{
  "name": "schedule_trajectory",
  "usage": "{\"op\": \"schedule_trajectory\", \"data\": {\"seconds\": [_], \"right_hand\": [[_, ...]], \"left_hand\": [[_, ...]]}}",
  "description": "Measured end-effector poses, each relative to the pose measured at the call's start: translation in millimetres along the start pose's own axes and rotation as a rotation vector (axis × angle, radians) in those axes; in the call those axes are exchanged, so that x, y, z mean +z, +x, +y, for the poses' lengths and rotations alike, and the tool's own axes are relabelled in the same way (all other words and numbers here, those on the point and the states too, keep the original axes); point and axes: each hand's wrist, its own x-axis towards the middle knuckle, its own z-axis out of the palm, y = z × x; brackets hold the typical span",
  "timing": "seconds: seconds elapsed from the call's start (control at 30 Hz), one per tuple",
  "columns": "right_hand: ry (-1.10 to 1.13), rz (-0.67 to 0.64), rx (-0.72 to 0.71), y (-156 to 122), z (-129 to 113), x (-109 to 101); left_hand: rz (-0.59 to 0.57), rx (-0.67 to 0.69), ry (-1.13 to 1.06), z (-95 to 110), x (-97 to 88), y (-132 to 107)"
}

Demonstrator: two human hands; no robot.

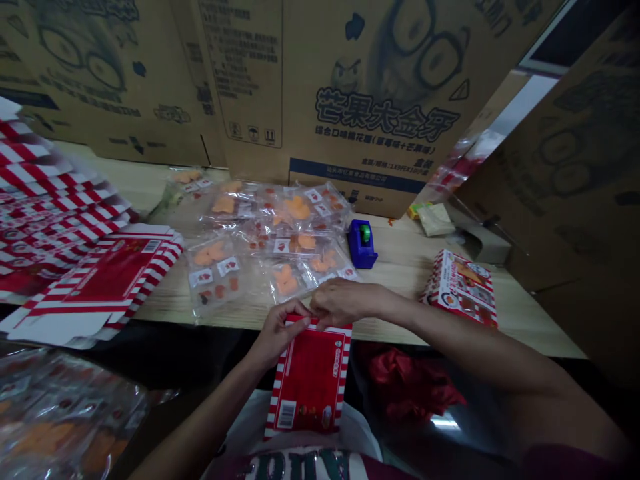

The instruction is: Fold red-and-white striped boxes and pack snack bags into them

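A red carton with red-and-white striped edges and a barcode lies upright against my lap, its top end at the table's edge. My left hand grips the carton's upper left corner, thumb on the front face. At the top edge of the same carton, my right hand is closed, its fingers bent down onto the rim. What the right fingertips pinch there is partly hidden. Just beyond the hands lie several clear plastic packs with orange pieces inside.
A blue tape dispenser stands behind my right hand. To the right sits a filled striped box. Flat striped cartons are stacked at left. More clear packs lie at lower left. Large cardboard boxes wall off the back.
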Motion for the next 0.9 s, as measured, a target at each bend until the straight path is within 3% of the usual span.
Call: {"op": "schedule_trajectory", "data": {"seconds": [0.13, 0.23, 0.4, 0.6, 0.73, 0.83, 0.9], "right_hand": [[0.063, 0.155, 0.079, -7, -2, 16], [0.344, 0.25, 0.141, -8, 8, 29], [1.014, 0.041, 0.107, -3, 28, 46], [1.506, -0.108, 0.143, -2, 30, 64], [1.417, -0.081, 0.12, -9, 25, 50], [1.056, -0.067, 0.018, -22, 12, 30], [0.779, -0.014, 0.03, -36, 5, 24]], "left_hand": [[0.023, -0.004, 0.027, 1, -3.0, -2], [0.039, 0.011, 0.058, 4, -3.4, -4], [0.0, 0.096, 0.177, 13, -1.0, -9], [-0.08, 0.173, 0.191, 26, 1.4, -18], [-0.074, 0.192, 0.174, 31, 5.6, -20], [-0.057, 0.218, 0.144, 33, 15.5, -25], [-0.106, 0.228, 0.116, 37, 17.7, -26]]}}
